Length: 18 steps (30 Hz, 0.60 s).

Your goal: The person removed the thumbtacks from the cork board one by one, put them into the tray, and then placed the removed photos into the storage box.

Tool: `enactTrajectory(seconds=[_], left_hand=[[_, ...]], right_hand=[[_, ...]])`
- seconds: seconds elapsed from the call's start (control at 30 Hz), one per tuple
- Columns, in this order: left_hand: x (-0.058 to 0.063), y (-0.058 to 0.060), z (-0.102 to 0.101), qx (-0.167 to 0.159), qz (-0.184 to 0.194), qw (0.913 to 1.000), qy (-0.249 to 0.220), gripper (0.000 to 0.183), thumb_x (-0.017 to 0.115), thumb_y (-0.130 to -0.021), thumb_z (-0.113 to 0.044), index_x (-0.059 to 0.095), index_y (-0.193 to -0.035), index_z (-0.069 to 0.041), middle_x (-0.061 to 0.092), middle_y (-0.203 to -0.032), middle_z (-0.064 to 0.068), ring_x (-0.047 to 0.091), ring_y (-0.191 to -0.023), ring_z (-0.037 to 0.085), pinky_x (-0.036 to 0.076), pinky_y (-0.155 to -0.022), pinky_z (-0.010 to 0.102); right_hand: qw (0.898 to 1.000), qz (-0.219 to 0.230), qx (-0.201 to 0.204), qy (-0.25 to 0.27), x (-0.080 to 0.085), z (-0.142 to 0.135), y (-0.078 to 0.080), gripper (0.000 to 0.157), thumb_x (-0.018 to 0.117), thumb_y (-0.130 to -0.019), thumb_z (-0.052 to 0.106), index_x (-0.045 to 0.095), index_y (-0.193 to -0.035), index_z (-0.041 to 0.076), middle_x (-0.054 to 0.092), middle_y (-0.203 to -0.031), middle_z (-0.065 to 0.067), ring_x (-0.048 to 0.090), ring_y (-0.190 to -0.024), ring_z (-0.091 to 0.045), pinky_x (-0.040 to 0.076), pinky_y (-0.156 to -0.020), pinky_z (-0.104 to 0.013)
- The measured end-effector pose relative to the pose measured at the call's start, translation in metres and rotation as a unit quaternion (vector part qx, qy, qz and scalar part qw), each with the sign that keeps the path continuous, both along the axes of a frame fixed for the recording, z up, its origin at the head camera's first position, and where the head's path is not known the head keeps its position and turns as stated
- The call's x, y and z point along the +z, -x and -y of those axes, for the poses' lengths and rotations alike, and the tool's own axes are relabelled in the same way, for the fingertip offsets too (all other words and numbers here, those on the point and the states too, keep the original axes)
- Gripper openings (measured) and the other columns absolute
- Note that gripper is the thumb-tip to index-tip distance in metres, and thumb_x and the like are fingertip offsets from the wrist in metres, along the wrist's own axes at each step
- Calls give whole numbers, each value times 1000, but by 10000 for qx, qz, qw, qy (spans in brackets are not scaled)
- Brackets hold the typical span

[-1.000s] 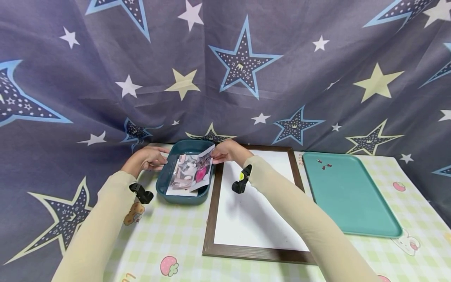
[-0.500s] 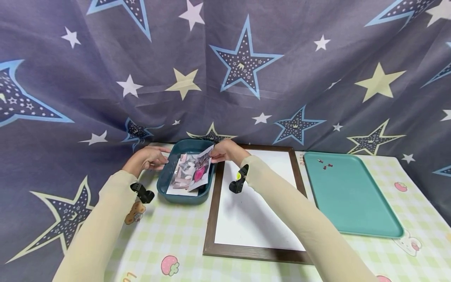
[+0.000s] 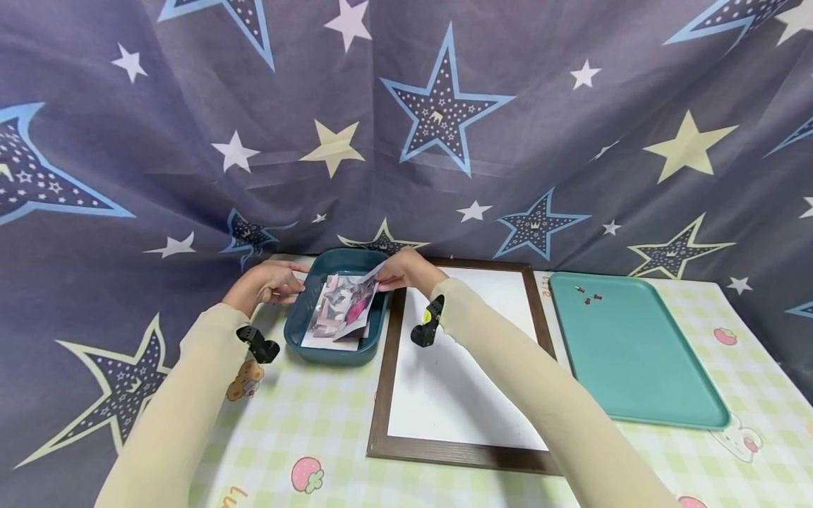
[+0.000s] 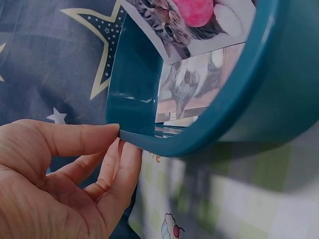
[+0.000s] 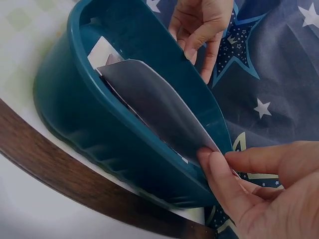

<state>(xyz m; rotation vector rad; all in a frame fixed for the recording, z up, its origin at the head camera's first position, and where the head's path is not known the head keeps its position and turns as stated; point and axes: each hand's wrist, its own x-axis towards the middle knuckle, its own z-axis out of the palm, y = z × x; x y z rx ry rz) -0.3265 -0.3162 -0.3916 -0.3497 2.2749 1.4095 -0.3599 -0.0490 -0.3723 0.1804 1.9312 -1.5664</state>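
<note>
A dark teal plastic basin [image 3: 333,358] stands on the table at centre left in the head view. My left hand [image 3: 269,286] pinches its left rim, thumb on top and fingers below, as the left wrist view shows. My right hand [image 3: 406,271] pinches the edge of a cat photo [image 3: 357,308] with a pink patch. This photo slants up inside the basin; its grey back [image 5: 154,99] bows in the right wrist view. Another cat photo [image 4: 192,82] lies beneath it, and white paper edges show under that one.
Right of the basin lies a brown-framed whiteboard [image 3: 466,395], under my right forearm. Farther right is a flat teal tray [image 3: 641,360] with several small red pins [image 3: 588,300] near its back left corner. A starry curtain [image 3: 406,127] hangs behind the checked tablecloth [image 3: 273,437].
The pinched photo has shifted slightly left and now bends more, its lower corner folding over the photos below. My right hand has moved a little left with it. My left hand keeps its hold.
</note>
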Motion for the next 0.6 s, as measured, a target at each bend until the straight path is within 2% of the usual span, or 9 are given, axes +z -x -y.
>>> enactTrajectory(seconds=[0.17, 0.3, 0.43, 0.6], left_hand=[[1, -1, 0, -26, 17, 10000, -25, 70, 54, -90, 12, 31, -156, 2, 57, -88, 0, 48, -53, -2, 59, -68, 22], [1, -1, 1, -19, 43, 10000, 0, 70, 54, -91, 11, 30, -156, 1, 56, -90, 1, 49, -54, -2, 59, -69, 22], [1, -1, 0, -5, 33, 10000, 38, 69, 54, -92, 11, 31, -156, 1, 58, -86, -1, 48, -52, -2, 59, -69, 22], [1, -1, 0, 72, 16, 9999, 76, 69, 55, -92, 10, 32, -157, 1, 61, -78, -6, 50, -51, -1, 58, -68, 22]], right_hand=[[10000, -17, -44, 19, 1, 2, -2, 33, 61, -92, -14, 62, -126, -17, 62, -79, -14, 61, -64, -18, 53, -106, -36], [10000, -72, -9, 12, 2, 2, -4, 26, 61, -92, -14, 64, -118, -16, 62, -83, -15, 61, -63, -19, 53, -106, -37], [9999, -111, 20, -60, 3, 1, -5, 13, 62, -92, -14, 65, -104, -14, 67, -92, -20, 62, -65, -20, 54, -104, -37], [9998, -188, -26, -94, 1, 2, -4, 20, 61, -90, -17, 63, -109, -16, 69, -106, -27, 62, -69, -24, 56, -102, -39]])
